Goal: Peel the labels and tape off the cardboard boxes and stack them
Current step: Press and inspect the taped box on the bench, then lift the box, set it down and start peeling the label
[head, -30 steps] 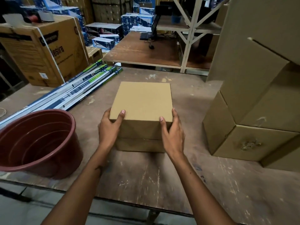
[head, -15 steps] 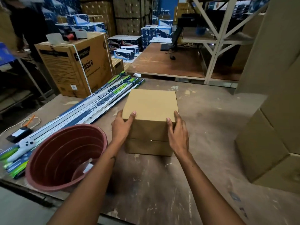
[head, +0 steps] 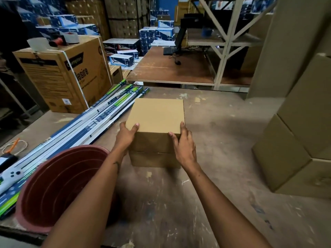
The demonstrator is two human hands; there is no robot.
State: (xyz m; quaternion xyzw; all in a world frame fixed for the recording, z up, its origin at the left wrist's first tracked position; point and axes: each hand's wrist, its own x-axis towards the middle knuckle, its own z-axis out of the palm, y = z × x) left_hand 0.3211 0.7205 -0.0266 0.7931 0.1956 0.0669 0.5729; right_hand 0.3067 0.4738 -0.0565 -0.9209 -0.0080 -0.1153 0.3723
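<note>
Scuffed and dusty, the wooden worktable (head: 206,203) carries two plain cardboard boxes stacked at its middle. The left hand (head: 126,136) grips the top box (head: 156,116) at its near left corner, thumb hooked over the top edge. The right hand (head: 184,145) clasps the near right corner, fingers curled round it. Beneath sits the lower box (head: 154,160). A red plastic tub (head: 59,185) stands near left, beside long tube-light cartons (head: 100,117).

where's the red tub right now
The red tub sits at the near left edge of the table in the head view, just left of the left forearm, with the long tube packs behind it.
</note>
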